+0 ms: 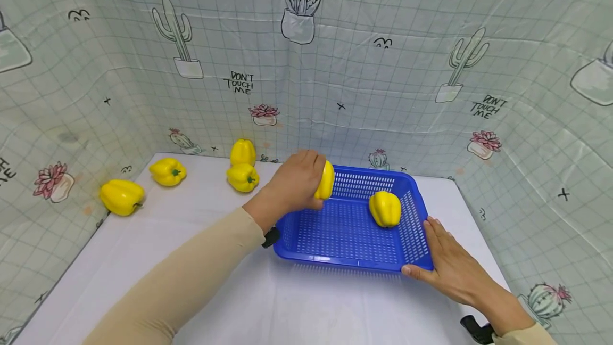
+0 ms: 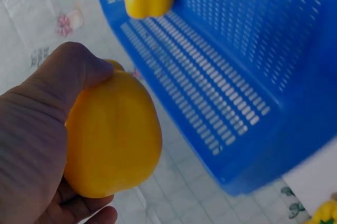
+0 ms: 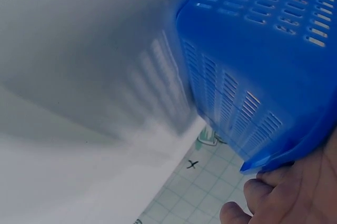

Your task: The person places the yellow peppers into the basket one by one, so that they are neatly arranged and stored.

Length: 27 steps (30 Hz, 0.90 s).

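Observation:
My left hand (image 1: 298,181) grips a yellow bell pepper (image 1: 326,181) above the left part of a blue perforated basket (image 1: 345,264). In the left wrist view, the thumb lies near the top of this pepper (image 2: 116,134) and the fingers come around underneath. Another yellow bell pepper (image 1: 385,208) lies inside the basket toward the right. My right hand (image 1: 452,262) rests against the basket's near right corner, its fingers extended along the right rim and the thumb at the front rim. Part of that hand is cut off in the right wrist view.
On the left side of the white table (image 1: 191,238) lie two yellow bell peppers, one farther back (image 1: 167,171) and one at the edge (image 1: 122,197). Two more, a rear pepper (image 1: 242,152) and a front pepper (image 1: 242,177), lie close together. A patterned curtain (image 1: 335,68) surrounds the table.

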{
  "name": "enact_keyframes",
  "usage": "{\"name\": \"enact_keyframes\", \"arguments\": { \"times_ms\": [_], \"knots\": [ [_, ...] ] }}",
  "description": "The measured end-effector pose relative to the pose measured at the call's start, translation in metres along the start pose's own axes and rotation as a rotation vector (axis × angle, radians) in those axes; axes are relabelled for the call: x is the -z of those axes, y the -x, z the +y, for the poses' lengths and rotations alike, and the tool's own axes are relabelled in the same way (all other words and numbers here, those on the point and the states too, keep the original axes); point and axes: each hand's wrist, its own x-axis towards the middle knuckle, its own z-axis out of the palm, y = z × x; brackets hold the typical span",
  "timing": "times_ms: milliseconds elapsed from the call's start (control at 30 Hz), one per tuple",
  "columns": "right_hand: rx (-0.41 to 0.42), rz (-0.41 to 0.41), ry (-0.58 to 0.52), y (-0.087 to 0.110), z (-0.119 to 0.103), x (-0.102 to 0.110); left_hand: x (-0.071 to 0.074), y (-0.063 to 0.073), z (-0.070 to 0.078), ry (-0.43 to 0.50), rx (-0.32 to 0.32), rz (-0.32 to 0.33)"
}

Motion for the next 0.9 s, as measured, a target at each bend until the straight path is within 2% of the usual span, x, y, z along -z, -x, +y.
{"name": "enact_keyframes", "arguments": {
  "times_ms": [233,367,467,633,900],
  "knots": [
    [0.004,0.002,0.0,0.0,0.0,0.001,-0.015,-0.032,0.026,0.003,-0.043,-0.101],
    [0.008,0.007,0.002,0.0,0.0,0.001,-0.029,-0.044,0.037,-0.01,-0.056,-0.166],
    [0.008,0.007,0.001,0.0,-0.001,0.001,-0.041,-0.051,0.044,-0.007,-0.062,-0.19],
    [0.001,0.0,-0.007,-0.001,0.0,0.001,-0.057,-0.058,0.05,-0.001,-0.052,-0.225],
    [0.011,0.013,0.004,0.0,0.001,0.0,-0.075,-0.06,0.054,0.003,-0.043,-0.279]
  ]
}}
